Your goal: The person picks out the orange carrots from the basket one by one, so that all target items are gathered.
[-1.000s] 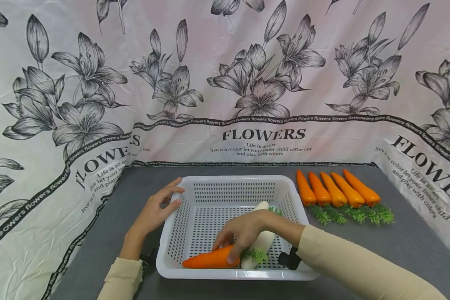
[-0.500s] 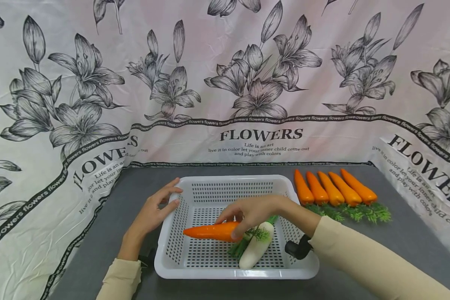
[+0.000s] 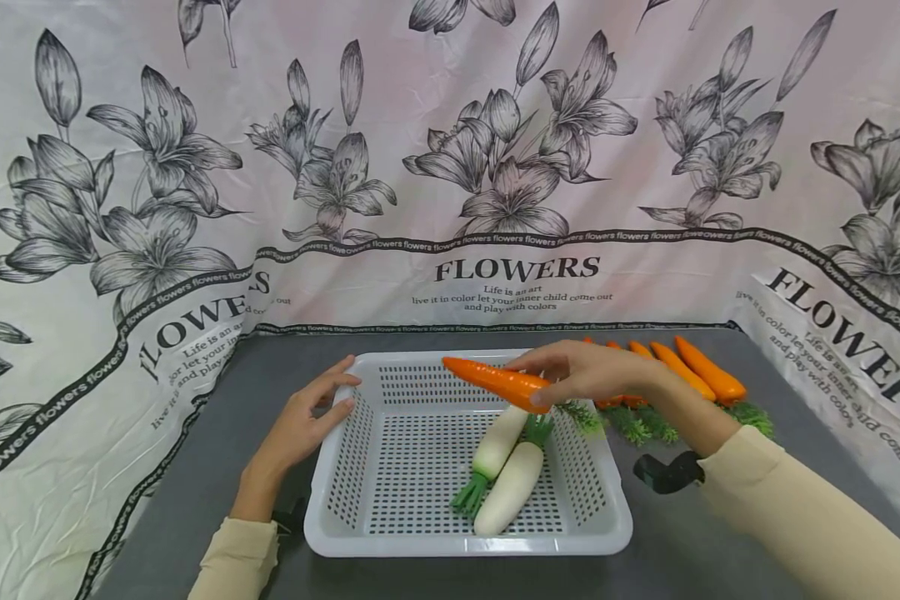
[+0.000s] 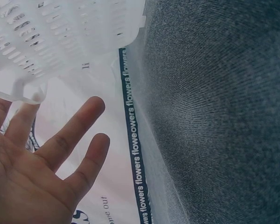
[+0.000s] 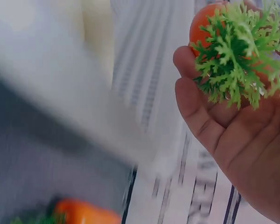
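My right hand grips an orange carrot by its thick end, above the back right part of a white perforated basket. The carrot's tip points left, and its feathery green top hangs by the palm in the right wrist view. Inside the basket lie two white radishes with green stems, side by side and slanted. My left hand rests on the basket's left rim; in the left wrist view its fingers are spread and fairly straight.
To the right of the basket, several carrots lie in a row on the dark grey table, tops toward me, partly hidden by my right hand and forearm. A flower-printed cloth hangs behind and at both sides.
My right hand has lifted the carrot out of the basket and carried it up, back and to the right. Both radishes are now uncovered. The left hand has stayed on the rim.
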{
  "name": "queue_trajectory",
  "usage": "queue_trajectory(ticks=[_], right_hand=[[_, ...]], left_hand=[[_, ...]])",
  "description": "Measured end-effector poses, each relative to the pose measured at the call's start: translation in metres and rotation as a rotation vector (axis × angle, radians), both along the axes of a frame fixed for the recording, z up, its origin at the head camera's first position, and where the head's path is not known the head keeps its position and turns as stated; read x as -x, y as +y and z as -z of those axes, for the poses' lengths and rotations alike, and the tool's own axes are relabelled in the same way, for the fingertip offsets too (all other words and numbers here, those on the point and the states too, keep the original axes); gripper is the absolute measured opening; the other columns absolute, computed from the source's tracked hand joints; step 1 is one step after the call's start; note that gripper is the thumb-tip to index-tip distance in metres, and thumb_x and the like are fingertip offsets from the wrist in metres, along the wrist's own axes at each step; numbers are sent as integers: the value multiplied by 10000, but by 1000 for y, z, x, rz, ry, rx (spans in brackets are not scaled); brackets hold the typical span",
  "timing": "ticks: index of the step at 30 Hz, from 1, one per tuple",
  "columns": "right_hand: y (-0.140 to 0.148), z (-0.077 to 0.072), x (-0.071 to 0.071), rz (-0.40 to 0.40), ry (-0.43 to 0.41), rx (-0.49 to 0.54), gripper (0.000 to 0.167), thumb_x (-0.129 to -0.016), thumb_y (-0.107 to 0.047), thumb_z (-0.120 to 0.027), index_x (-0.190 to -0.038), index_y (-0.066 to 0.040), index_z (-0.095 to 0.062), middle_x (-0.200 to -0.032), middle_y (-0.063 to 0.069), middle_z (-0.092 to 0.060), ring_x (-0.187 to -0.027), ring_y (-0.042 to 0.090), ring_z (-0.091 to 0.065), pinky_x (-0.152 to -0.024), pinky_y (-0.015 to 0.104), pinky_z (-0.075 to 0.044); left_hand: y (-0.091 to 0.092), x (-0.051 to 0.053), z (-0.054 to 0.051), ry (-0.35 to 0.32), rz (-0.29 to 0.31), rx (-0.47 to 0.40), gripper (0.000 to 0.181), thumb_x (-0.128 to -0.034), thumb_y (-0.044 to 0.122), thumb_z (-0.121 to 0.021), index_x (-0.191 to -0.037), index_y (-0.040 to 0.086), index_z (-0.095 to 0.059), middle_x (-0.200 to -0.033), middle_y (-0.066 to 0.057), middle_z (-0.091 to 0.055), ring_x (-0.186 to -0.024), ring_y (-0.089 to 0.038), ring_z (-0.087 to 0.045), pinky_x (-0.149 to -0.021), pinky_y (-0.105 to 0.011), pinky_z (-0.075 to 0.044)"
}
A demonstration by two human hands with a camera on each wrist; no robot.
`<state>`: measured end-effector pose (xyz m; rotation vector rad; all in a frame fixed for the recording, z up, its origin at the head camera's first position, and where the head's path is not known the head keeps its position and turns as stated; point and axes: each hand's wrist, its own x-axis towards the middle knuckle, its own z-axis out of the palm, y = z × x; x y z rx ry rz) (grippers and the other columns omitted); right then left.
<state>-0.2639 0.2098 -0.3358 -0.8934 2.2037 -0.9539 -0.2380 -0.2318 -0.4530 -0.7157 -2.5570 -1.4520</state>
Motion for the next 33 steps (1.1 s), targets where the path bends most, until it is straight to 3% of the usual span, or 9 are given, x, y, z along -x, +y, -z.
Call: queue_trajectory(ticks=[5, 10, 15, 19, 26, 33], right_hand=[[47, -2, 2, 165, 32, 0, 594, -992, -272, -668, -1528, -122, -462, -1370, 150, -624, -1090, 262, -639, -924, 407, -540], [94, 0, 1, 335, 85, -37, 593, -992, -352, -657, -1528, -184, -467, -1421, 125, -602, -1160, 264, -624, -932, 416, -524], [146, 9, -1, 480, 160, -96, 616, -1019, -405, -602, -1559, -170, -419, -1497, 187, -526, -1272, 369, -559, -917, 437, -523], [189, 20, -2, 588, 181, -160, 695, -1038, -434, -557, -1603, -113, -312, -1485, 262, -493, -1259, 406, -546, -883, 467, -536], [248, 39, -7, 714, 184, -265, 787, -1059, -448, -492, -1578, 70, -207, -1447, 461, -369, -1229, 573, -481, -883, 591, -527], [279, 63, -1, 786, 232, -363, 809, -1052, -462, -481, -1507, 164, -245, -1350, 526, -391, -1123, 596, -518, -767, 526, -537]], left_hand=[[-1, 0, 0, -8, 3, -8, 345, -1023, 172, -603, -1364, 119, -599, -1675, -60, -318, -1103, -384, -667, -691, -305, -617], [-1, -2, -1, 4, -3, 0, 343, -1022, 169, -606, -1363, 134, -603, -1669, -58, -331, -1071, -320, -675, -705, -301, -615], [-1, -3, -2, 12, -6, 15, 342, -1020, 170, -610, -1361, 136, -604, -1667, -55, -335, -1046, -281, -677, -708, -295, -610], [-2, -2, -3, 8, -7, 14, 345, -1022, 177, -610, -1363, 129, -605, -1668, -48, -334, -1048, -266, -679, -715, -295, -608], [-4, -2, -2, -11, -8, 1, 339, -1025, 175, -607, -1362, 137, -604, -1672, -56, -324, -1031, -238, -691, -678, -304, -616], [-8, -4, -1, -16, -12, -6, 343, -1027, 172, -603, -1363, 109, -596, -1674, -63, -319, -1051, -321, -685, -674, -306, -616]])
